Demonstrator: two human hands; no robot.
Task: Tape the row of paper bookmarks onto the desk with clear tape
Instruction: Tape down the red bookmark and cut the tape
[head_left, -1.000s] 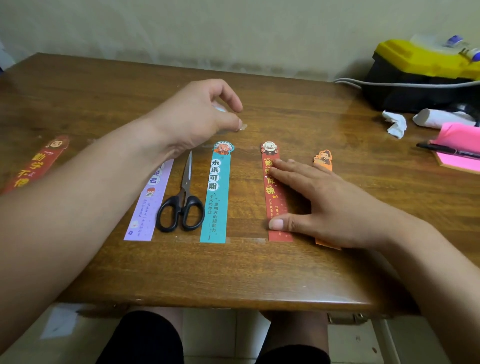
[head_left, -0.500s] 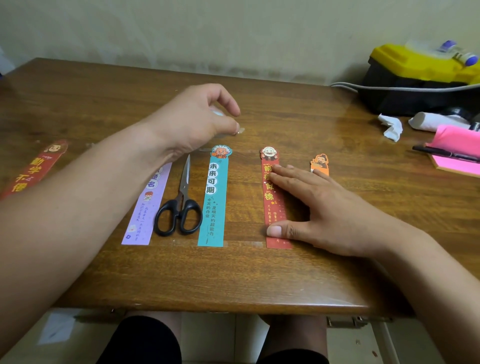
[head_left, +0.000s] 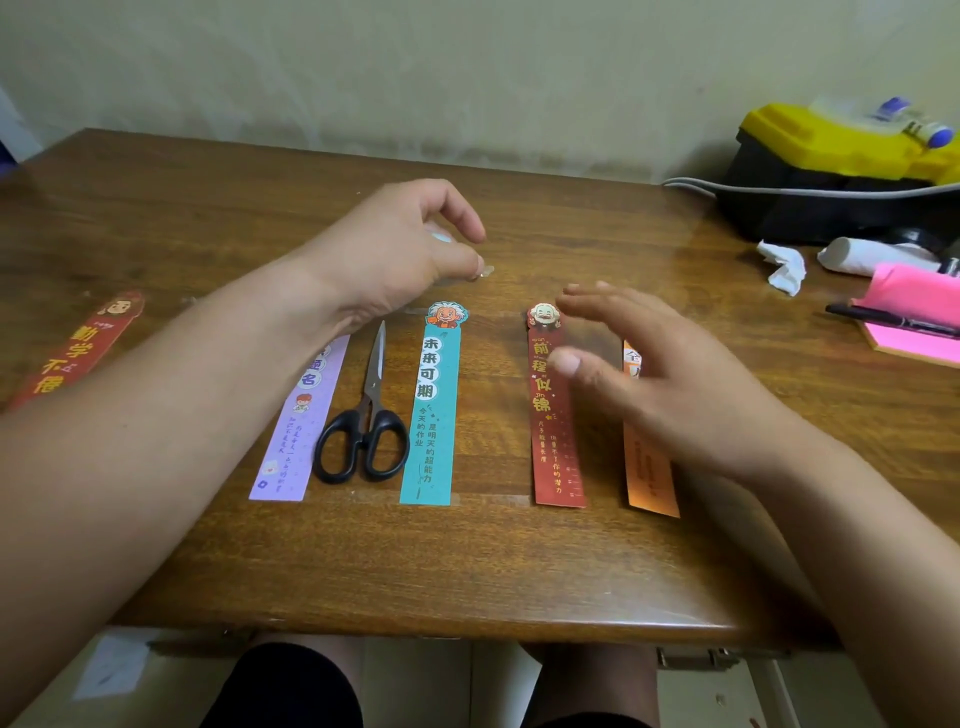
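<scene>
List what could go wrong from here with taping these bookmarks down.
1. The left hand pinches a small clear tape piece, which may curl onto the fingers.
2. The right hand hovers above the red bookmark without pressing it, so that strip may shift as tape lands.
3. The left forearm crosses the purple bookmark and may drag it askew.

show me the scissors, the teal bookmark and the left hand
scissors (head_left: 370, 400), head view, near the pivot
teal bookmark (head_left: 432, 415), head view, middle of the strip
left hand (head_left: 395, 254), head view, back of the hand; it pinches tape (head_left: 487, 270)
</scene>
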